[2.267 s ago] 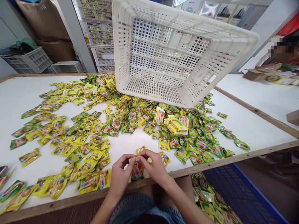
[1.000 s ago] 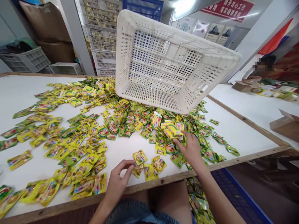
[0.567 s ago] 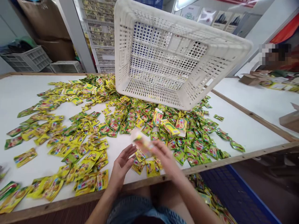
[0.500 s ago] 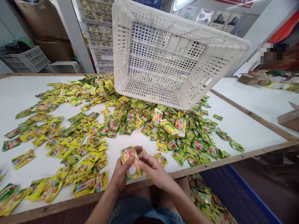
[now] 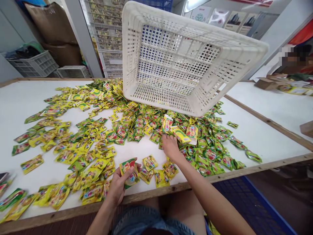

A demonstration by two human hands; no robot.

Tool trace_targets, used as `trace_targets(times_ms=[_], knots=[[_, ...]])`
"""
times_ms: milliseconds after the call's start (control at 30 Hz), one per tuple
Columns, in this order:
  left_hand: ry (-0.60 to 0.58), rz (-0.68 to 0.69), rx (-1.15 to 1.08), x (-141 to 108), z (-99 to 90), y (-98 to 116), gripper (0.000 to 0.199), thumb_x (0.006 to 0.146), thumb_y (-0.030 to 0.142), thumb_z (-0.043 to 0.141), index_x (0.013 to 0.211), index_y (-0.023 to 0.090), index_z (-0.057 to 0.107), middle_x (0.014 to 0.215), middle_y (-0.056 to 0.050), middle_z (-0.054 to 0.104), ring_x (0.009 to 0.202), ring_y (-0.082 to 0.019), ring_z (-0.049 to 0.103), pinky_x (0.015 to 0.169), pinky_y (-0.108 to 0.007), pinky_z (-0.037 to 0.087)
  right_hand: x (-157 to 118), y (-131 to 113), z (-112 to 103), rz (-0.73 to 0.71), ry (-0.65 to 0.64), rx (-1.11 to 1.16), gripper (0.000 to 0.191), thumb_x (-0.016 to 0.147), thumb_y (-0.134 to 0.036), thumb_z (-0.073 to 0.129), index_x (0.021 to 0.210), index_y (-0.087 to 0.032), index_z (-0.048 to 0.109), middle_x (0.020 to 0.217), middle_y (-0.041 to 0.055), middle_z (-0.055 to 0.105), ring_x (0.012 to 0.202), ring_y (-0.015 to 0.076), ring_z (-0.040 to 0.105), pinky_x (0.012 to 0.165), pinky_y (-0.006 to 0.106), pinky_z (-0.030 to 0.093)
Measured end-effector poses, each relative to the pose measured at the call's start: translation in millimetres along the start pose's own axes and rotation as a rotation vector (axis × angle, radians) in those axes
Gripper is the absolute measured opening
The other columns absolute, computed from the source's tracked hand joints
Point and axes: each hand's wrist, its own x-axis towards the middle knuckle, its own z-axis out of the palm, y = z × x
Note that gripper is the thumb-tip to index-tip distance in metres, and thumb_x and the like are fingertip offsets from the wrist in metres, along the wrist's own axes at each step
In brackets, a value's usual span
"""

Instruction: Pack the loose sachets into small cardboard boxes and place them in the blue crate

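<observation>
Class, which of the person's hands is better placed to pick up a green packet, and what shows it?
Probably the right hand: its fingertips are at the near edge of the pile of green packets. The left hand looks less suitable, being lower and occupied with a printed carton.

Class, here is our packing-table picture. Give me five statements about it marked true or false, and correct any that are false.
1. The left hand holds a yellow-and-green pack. True.
2. The right hand grips the white basket. False: it reaches among the green packets in front of the basket.
3. The basket is tilted, with its open side towards the camera. True.
4. The basket's walls are solid. False: they are full of holes.
5. The blue crate stands on the tabletop. False: it is below the tabletop's level.
</observation>
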Motion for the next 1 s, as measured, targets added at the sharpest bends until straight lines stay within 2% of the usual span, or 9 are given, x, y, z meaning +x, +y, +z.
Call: trace_targets(times_ms=[167, 267, 400, 500, 600, 700, 767, 900, 1000], knots=[[0.024, -0.009, 0.091, 5, -7.6, -2, 0.046, 0.066, 0.035, 0.072, 0.105, 0.012, 0.063, 0.093, -0.012, 0.071, 0.088, -0.026, 0.066, 0.078, -0.034, 0.051, -15, -6, -10, -0.032, -0.048, 0.045, 0.019, 0.078, -0.028, 0.061, 0.090, -0.014, 0.060, 0.093, 0.0112, 0.060, 0.091, 0.0254, 0.048, 0.081, 0.037, 0.030], [0.018, -0.008, 0.154, 9, -5.8, -3, 0.042, 0.064, 0.036, 0.073, 0.097, 0.010, 0.065, 0.092, -0.013, 0.072, 0.092, -0.026, 0.065, 0.081, -0.034, 0.050, -25, -18, -17, -0.201, -0.193, 0.122, 0.022, 0.077, -0.038, 0.062, 0.081, -0.017, 0.062, 0.084, 0.0038, 0.061, 0.081, 0.0190, 0.051, 0.072, 0.029, 0.034], [0.014, 0.004, 0.213, 10, -4.8, -5, 0.045, 0.065, 0.038, 0.072, 0.101, 0.011, 0.064, 0.093, -0.012, 0.071, 0.095, -0.027, 0.063, 0.079, -0.033, 0.050, -22, -44, -22, -0.455, -0.343, 0.125, 0.020, 0.067, -0.031, 0.073, 0.076, -0.016, 0.063, 0.093, 0.0061, 0.061, 0.096, 0.0242, 0.048, 0.079, 0.033, 0.033], [0.011, 0.009, 0.235, 7, -5.8, -5, 0.046, 0.065, 0.039, 0.071, 0.100, 0.010, 0.065, 0.095, -0.013, 0.071, 0.095, -0.027, 0.063, 0.080, -0.033, 0.050, -15, -57, -21, -0.535, -0.382, 0.072, 0.017, 0.067, -0.018, 0.072, 0.080, -0.013, 0.063, 0.097, 0.0101, 0.060, 0.100, 0.0262, 0.048, 0.085, 0.037, 0.030], [0.016, 0.002, 0.232, 5, -4.7, -4, 0.049, 0.063, 0.040, 0.072, 0.103, 0.011, 0.065, 0.099, -0.012, 0.070, 0.095, -0.026, 0.063, 0.083, -0.033, 0.049, -15, -60, -15, -0.520, -0.387, 0.075, 0.018, 0.070, -0.015, 0.067, 0.086, -0.012, 0.061, 0.094, 0.0118, 0.060, 0.096, 0.0253, 0.050, 0.086, 0.038, 0.030], [-0.010, -0.007, 0.241, 6, -2.5, -4, 0.050, 0.064, 0.039, 0.072, 0.105, 0.011, 0.064, 0.105, -0.012, 0.068, 0.098, -0.026, 0.061, 0.086, -0.034, 0.048, -21, -54, -7, -0.462, -0.380, 0.110, 0.031, 0.072, -0.017, 0.065, 0.100, -0.012, 0.055, 0.096, 0.0118, 0.059, 0.095, 0.0251, 0.051, 0.082, 0.035, 0.033], [-0.030, -0.003, 0.259, 9, -2.0, -5, 0.048, 0.066, 0.039, 0.070, 0.105, 0.012, 0.064, 0.105, -0.012, 0.068, 0.098, -0.026, 0.061, 0.086, -0.035, 0.047, -26, -49, -3, -0.420, -0.374, 0.140, 0.029, 0.072, -0.018, 0.065, 0.099, -0.012, 0.054, 0.097, 0.0121, 0.058, 0.095, 0.0255, 0.051, 0.079, 0.033, 0.035], [-0.027, 0.006, 0.318, 13, -2.6, -8, 0.040, 0.068, 0.040, 0.067, 0.098, 0.013, 0.066, 0.091, -0.009, 0.071, 0.086, -0.024, 0.064, 0.078, -0.032, 0.049, -38, -42, -2, -0.372, -0.342, 0.201, 0.014, 0.074, -0.017, 0.062, 0.085, -0.013, 0.054, 0.098, 0.0133, 0.057, 0.097, 0.0253, 0.050, 0.077, 0.031, 0.036], [-0.003, 0.007, 0.351, 13, 1.4, -9, 0.033, 0.066, 0.040, 0.068, 0.084, 0.013, 0.067, 0.076, -0.007, 0.071, 0.073, -0.022, 0.065, 0.071, -0.030, 0.049, -45, -40, -15, -0.345, -0.288, 0.401, 0.012, 0.083, -0.016, 0.049, 0.094, -0.016, 0.047, 0.086, 0.0058, 0.060, 0.082, 0.0178, 0.055, 0.068, 0.026, 0.039]])
